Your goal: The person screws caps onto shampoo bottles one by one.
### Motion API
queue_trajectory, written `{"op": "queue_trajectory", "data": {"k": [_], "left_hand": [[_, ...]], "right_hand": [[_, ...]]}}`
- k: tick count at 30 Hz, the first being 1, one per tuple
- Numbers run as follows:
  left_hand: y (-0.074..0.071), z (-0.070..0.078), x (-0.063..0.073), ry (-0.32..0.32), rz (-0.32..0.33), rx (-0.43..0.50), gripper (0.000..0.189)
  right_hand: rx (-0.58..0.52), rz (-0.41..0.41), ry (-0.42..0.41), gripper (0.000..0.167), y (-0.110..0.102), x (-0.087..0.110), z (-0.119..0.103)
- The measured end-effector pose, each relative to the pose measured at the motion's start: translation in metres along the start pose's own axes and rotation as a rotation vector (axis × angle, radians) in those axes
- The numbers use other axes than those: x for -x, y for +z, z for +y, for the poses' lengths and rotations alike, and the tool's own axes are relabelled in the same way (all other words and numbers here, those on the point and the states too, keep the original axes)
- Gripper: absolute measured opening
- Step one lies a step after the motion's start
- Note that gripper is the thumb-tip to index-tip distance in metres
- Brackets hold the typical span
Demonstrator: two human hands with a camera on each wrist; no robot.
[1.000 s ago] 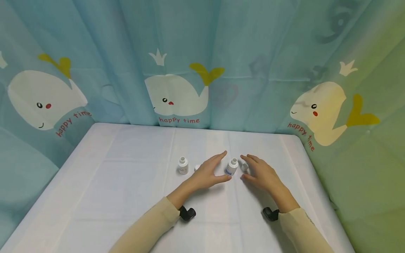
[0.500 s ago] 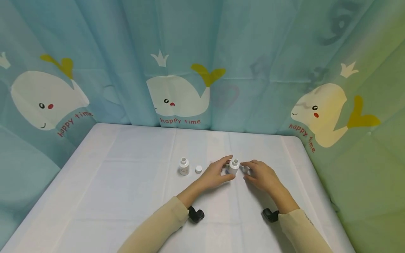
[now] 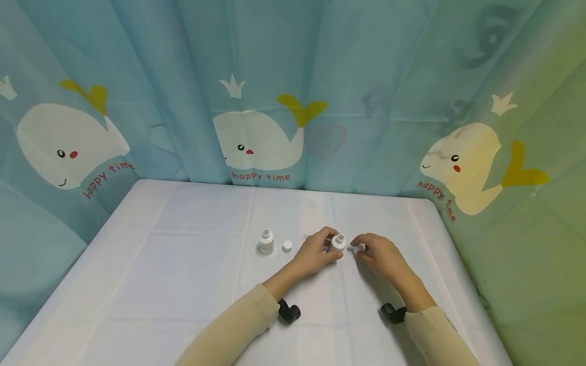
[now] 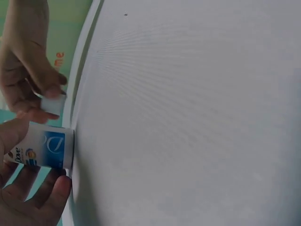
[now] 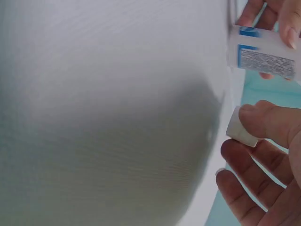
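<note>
My left hand [image 3: 315,254] grips a small white bottle [image 3: 338,242], its open neck bare and pointing up. In the left wrist view the bottle's blue label [image 4: 54,149] reads Dove, with thumb and fingers around its sides. My right hand [image 3: 380,254] is just right of the bottle and pinches a white screw cap [image 5: 241,129] between thumb and fingers. In the right wrist view the cap is apart from the bottle. A second uncapped white bottle [image 3: 266,243] stands upright to the left. Beside it, a second white cap [image 3: 287,246] lies on the table.
A white cloth covers the table [image 3: 183,284]. Behind and on both sides hangs a blue-green curtain [image 3: 366,61] printed with whales. A black wrist camera [image 3: 289,311] sits at the left cuff, and another black camera [image 3: 392,313] at the right one.
My left hand has moved right and closed round the right-hand bottle, uncovering the cap on the table. My right hand's fingers have drawn together on the other cap.
</note>
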State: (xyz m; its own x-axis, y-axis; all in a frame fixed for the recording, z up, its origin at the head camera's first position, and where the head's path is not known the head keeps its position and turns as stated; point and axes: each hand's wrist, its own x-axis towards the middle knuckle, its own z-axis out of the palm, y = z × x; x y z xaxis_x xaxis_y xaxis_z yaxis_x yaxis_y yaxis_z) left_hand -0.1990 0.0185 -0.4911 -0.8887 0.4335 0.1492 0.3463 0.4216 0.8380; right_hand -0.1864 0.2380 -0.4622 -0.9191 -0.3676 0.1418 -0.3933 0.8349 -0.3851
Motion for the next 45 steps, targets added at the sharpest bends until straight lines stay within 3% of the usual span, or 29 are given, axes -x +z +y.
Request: {"op": "queue_trajectory", "data": {"k": [12, 19, 25, 34, 45], "left_hand": [[-0.008, 0.008, 0.016, 0.048, -0.007, 0.067, 0.043], [-0.017, 0.018, 0.027, 0.024, -0.016, 0.146, 0.044], [-0.024, 0.025, 0.038, 0.036, -0.009, 0.130, 0.042], [-0.029, 0.029, 0.049, 0.071, -0.003, 0.094, 0.040], [-0.031, 0.029, 0.053, 0.045, 0.000, 0.082, 0.040]], "right_hand": [[-0.177, 0.100, -0.118, 0.027, -0.021, 0.009, -0.015], [-0.301, 0.157, -0.183, 0.028, -0.037, 0.014, -0.034], [-0.394, 0.172, -0.243, 0.030, -0.044, 0.015, -0.052], [-0.446, 0.128, -0.382, 0.027, -0.046, 0.015, -0.065], [-0.429, 0.051, -0.437, 0.035, -0.043, 0.015, -0.068]]}}
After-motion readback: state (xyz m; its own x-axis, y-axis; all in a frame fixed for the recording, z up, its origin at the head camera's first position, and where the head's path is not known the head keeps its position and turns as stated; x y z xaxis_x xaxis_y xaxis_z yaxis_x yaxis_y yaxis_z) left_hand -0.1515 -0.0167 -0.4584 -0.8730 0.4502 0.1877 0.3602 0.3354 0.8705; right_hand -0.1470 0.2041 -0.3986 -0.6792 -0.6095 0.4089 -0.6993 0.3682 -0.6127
